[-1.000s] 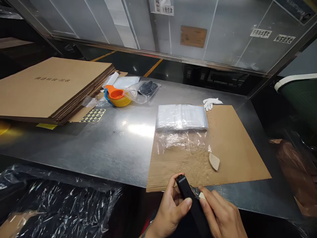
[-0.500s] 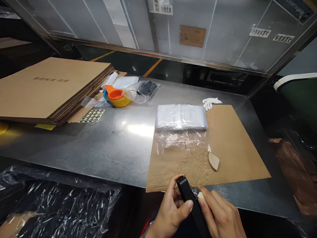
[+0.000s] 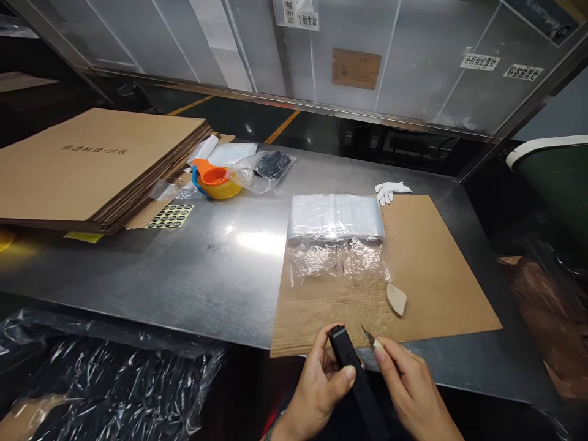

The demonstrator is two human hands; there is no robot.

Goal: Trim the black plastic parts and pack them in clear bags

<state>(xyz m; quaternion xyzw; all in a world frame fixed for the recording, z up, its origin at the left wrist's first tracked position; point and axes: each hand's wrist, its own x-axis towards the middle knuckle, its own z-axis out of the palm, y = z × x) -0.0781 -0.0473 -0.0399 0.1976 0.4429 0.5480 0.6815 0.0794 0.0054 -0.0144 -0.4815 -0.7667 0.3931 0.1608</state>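
My left hand [image 3: 321, 386] is closed round a long black plastic part [image 3: 353, 367], which tilts down toward the bottom edge of the view. In my right hand [image 3: 408, 380] is a craft knife [image 3: 370, 337] with a pale handle, pinched between thumb and fingers. Its pointed blade faces up and left, apart from the black part. Just beyond both hands lies a cardboard sheet [image 3: 436, 263]. A tan, wedge-shaped block [image 3: 395, 299] rests on it, near my right hand.
Clear plastic bags [image 3: 335, 217] lie stacked on the cardboard, with a white glove [image 3: 392, 191] behind. Orange and yellow cups [image 3: 220, 184] and a sticker sheet [image 3: 169, 216] sit beside a tall cardboard stack [image 3: 105, 159] on the metal table [image 3: 220, 275]. Black plastic-wrapped goods [image 3: 114, 380] are at lower left.
My right hand has drawn the knife away from the black part, to the right, so its blade now shows. My left hand keeps its hold in nearly the same place.
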